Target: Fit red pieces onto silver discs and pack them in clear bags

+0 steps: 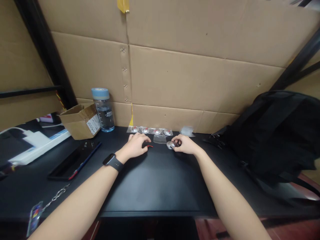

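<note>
My right hand point(187, 145) pinches a round, shiny silver disc point(171, 145) between thumb and fingers, just above the black table point(160, 186). To its left, my left hand point(135, 146) is over the table with thumb and fingers apart, holding nothing that I can see. A thin red strip point(150, 146) lies by its fingertips; I cannot tell whether they touch. Between and beyond the hands is a flat clear plastic bag point(160, 139). Behind it, several clear bags point(145, 130) with round silver pieces and red marks stand in a row.
More clear plastic bags point(187, 131) lie behind my right hand. On the left are a water bottle point(105, 111), a cardboard box point(78, 121), a dark tablet point(75, 160), a power strip point(40, 148) and a chain point(56, 196). A black backpack point(272, 140) fills the right side.
</note>
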A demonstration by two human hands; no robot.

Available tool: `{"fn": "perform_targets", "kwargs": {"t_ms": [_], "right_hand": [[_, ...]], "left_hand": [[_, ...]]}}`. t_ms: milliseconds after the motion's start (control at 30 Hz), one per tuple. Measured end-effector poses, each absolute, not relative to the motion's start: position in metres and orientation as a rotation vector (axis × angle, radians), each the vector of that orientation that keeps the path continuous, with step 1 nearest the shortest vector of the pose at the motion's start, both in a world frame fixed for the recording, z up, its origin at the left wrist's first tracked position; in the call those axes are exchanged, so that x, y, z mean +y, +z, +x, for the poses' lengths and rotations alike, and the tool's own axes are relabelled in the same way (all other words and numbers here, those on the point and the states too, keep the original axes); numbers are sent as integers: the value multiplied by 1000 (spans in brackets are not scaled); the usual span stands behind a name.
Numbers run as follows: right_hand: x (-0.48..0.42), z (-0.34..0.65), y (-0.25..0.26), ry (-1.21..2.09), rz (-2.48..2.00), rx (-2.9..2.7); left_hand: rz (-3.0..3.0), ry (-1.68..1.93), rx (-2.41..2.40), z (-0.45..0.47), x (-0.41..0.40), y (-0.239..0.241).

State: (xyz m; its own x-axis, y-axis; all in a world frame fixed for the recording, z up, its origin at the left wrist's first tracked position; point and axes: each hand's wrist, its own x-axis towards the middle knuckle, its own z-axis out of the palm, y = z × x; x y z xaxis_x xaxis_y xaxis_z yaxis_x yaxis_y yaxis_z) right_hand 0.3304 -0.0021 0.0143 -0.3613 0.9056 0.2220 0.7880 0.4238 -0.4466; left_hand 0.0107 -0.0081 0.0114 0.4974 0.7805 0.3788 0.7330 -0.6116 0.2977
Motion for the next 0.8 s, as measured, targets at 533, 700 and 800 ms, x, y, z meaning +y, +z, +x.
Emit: {"fn": "perform_targets", "kwargs": {"t_ms": [533,700,800], "right_hand": [[-18,295,19,453,-1126,-2130],[-30,268,22,518,-1019,-1924],[-41,252,26,607,-953,-1832]], "left_hand": [[2538,907,1305,30,-16,14],[2375,1141,1209,39,-29,25],[2306,1200,1178,44,-34,27]]}}
